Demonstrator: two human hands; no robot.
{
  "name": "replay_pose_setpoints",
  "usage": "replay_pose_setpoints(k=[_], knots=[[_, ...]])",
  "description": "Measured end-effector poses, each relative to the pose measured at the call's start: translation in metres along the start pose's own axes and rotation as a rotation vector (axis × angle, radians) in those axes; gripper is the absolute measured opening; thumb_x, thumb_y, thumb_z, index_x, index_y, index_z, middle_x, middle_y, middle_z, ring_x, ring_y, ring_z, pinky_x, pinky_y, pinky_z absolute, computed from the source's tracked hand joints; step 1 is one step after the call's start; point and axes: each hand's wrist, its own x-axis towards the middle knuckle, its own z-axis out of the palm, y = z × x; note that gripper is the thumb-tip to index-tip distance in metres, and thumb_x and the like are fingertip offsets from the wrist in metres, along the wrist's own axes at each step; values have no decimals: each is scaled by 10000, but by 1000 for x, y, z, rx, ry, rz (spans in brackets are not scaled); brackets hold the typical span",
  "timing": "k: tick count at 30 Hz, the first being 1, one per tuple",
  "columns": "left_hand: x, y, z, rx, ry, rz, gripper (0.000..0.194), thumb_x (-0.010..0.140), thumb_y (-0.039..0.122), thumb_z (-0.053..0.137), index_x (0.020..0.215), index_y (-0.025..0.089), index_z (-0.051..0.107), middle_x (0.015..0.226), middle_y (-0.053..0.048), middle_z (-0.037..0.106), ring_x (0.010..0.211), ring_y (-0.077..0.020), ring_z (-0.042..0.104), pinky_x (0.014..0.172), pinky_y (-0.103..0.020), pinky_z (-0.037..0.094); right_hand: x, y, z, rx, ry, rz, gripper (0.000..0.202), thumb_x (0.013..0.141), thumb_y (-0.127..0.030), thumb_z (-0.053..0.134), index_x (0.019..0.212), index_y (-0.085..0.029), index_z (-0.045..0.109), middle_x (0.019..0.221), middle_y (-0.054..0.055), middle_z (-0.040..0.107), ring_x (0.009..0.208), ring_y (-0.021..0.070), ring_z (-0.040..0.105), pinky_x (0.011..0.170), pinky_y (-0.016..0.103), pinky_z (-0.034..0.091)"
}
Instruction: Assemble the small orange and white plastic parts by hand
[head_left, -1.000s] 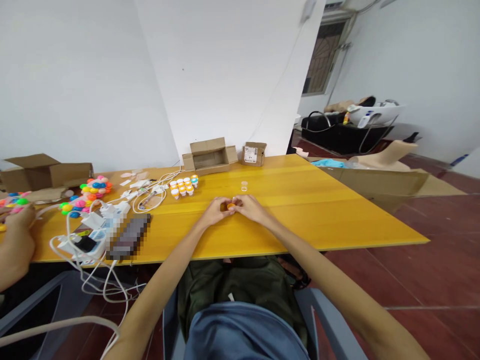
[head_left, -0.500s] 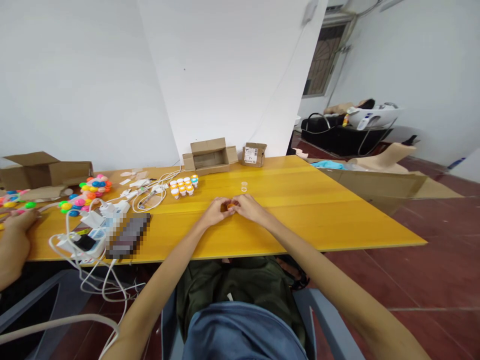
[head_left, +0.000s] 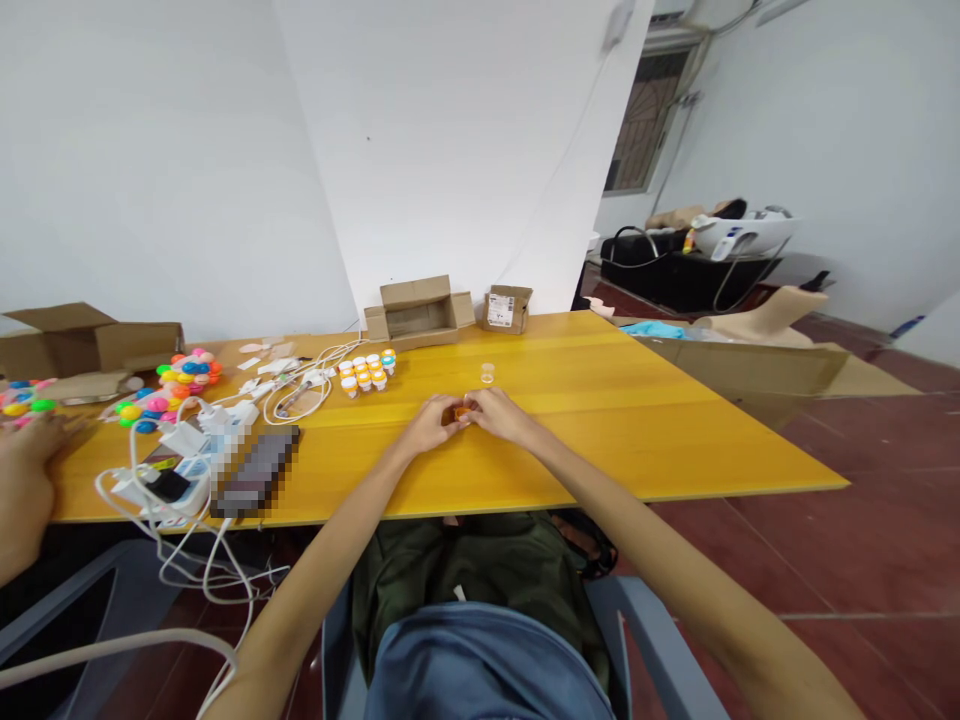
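Observation:
My left hand [head_left: 433,425] and my right hand [head_left: 495,412] meet over the middle of the table, fingers curled and closed. Between their fingertips is a small orange piece [head_left: 461,411], mostly covered by the fingers, so its kind cannot be made out. Just beyond my right hand a small clear round cup [head_left: 487,373] stands on the wooden table. Off to the left of my hands, a cluster of small white-and-orange containers [head_left: 364,376] stands close together, one of them with a teal band.
Two cardboard boxes, one open [head_left: 420,318] and one smaller [head_left: 507,310], sit against the wall. On the left lie a power strip [head_left: 217,450] with tangled cables, a blurred dark device [head_left: 259,472] and colourful balls [head_left: 187,370]. Another person's hand [head_left: 34,440] rests at the far left.
My hands stay nearly in place, with slight finger movement around the orange piece. At the far left, the other person's hand has shifted a little.

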Motion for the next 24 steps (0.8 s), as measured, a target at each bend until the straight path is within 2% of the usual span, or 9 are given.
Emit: replay_pose_setpoints(k=[5, 9, 14, 19, 21, 24], knots=[[1, 0, -1, -35, 6, -16, 230, 765, 254, 709, 987, 200, 718, 940, -50, 735, 919, -224, 642, 902, -351, 497, 1, 1, -1, 48, 0, 0, 46, 781, -197, 676, 786, -195, 722, 801, 66, 750, 772, 197, 686, 692, 261, 473], [0, 0, -1, -52, 16, -16, 256, 766, 250, 709, 1016, 198, 720, 948, -52, 733, 909, -224, 648, 903, -359, 498, 2, 8, 3, 227, 22, 0, 27, 742, -192, 700, 764, -197, 716, 777, 38, 749, 769, 185, 692, 721, 266, 496], [0, 2, -2, -73, -7, -26, 225, 772, 239, 698, 990, 203, 739, 876, -31, 733, 839, -202, 651, 847, -339, 514, -2, 19, 14, 642, 63, 75, 61, 714, -243, 721, 719, -187, 696, 732, 17, 737, 717, 179, 689, 738, 304, 542], [2, 5, -5, -160, 28, -82, 225, 740, 225, 719, 962, 198, 748, 950, -51, 752, 873, -208, 670, 836, -333, 517, -15, 21, 26, 1121, 214, 253, 104, 730, -274, 749, 747, -190, 690, 781, 33, 741, 775, 168, 701, 864, 344, 564], [3, 6, -6, -189, 71, -105, 240, 722, 237, 737, 959, 206, 747, 976, -51, 757, 906, -217, 673, 851, -339, 513, -20, 17, 29, 1268, 209, 292, 98, 766, -279, 738, 779, -192, 694, 841, 52, 751, 833, 170, 708, 929, 355, 550], [4, 7, -8, -228, 125, -134, 261, 703, 256, 753, 960, 213, 745, 991, -45, 762, 942, -222, 671, 863, -343, 506, -22, 7, 35, 1462, 135, 315, 82, 814, -274, 704, 840, -199, 684, 877, 64, 756, 865, 178, 713, 959, 384, 546]])
